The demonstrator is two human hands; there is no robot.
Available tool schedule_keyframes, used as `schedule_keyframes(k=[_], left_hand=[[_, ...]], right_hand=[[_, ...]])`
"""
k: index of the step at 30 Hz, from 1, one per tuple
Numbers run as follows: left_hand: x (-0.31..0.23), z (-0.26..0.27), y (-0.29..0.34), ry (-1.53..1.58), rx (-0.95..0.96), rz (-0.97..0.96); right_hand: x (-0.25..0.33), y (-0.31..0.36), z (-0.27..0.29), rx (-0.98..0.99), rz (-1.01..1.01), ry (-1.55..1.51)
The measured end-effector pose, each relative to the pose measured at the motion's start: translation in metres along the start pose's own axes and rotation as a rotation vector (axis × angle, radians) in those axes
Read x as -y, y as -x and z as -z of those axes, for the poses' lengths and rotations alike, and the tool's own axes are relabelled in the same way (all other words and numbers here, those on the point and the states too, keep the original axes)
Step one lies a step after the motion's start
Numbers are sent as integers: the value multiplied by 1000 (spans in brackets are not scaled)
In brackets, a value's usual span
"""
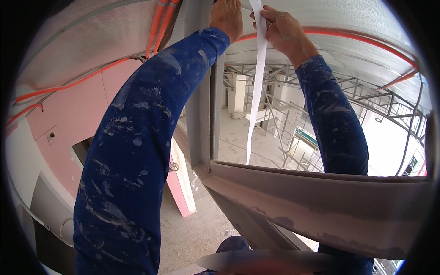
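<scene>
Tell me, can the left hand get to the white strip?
Probably yes: the left hand is close beside the strip, and nothing solid shows between them. Its fingertips are out of view, though.

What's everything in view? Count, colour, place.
White strip: 1, white, hanging at centre
Metal post: 1, grey, left of strip
Metal beam: 1, grey-brown, lower right
Pipes: several, orange-red, along ceiling
Ceiling: 1, silvery, above
Wall panels: several, pink, left
Scaffolding: poles uncounted, grey, background right
Column: 1, cream, background, left of strip
Floor: 1, grey, below
Blurred shape: 1, grey and reddish, bottom edge, unidentifiable
Sleeves: 2, blue with pale marks, forearms
Left hand: 1, bare, beside post, top edge
Right hand: 1, bare, pinching strip
</scene>
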State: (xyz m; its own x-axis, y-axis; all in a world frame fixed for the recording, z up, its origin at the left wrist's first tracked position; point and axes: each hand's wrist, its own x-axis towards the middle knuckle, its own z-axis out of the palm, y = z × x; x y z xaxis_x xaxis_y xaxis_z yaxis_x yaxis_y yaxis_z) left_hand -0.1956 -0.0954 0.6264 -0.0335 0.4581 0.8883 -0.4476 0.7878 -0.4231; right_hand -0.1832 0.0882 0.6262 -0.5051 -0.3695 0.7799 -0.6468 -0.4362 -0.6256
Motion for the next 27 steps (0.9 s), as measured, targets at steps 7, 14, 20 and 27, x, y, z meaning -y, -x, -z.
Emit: schedule_keyframes(k=[7, 14, 20, 27], left_hand=[[-10, -32, -11, 243, -152, 152], [-11, -24, -17, 195, -46, 108], [-10, -11, -13, -195, 82, -29], [-13, -18, -20, 82, -23, 145]], right_hand=[[13, 10, 8, -73, 626, 1124], [37, 18, -3, -46, 467, 1086], [40, 28, -10, -115, 712, 1432], [44, 34, -15, -100, 668, 1474]])
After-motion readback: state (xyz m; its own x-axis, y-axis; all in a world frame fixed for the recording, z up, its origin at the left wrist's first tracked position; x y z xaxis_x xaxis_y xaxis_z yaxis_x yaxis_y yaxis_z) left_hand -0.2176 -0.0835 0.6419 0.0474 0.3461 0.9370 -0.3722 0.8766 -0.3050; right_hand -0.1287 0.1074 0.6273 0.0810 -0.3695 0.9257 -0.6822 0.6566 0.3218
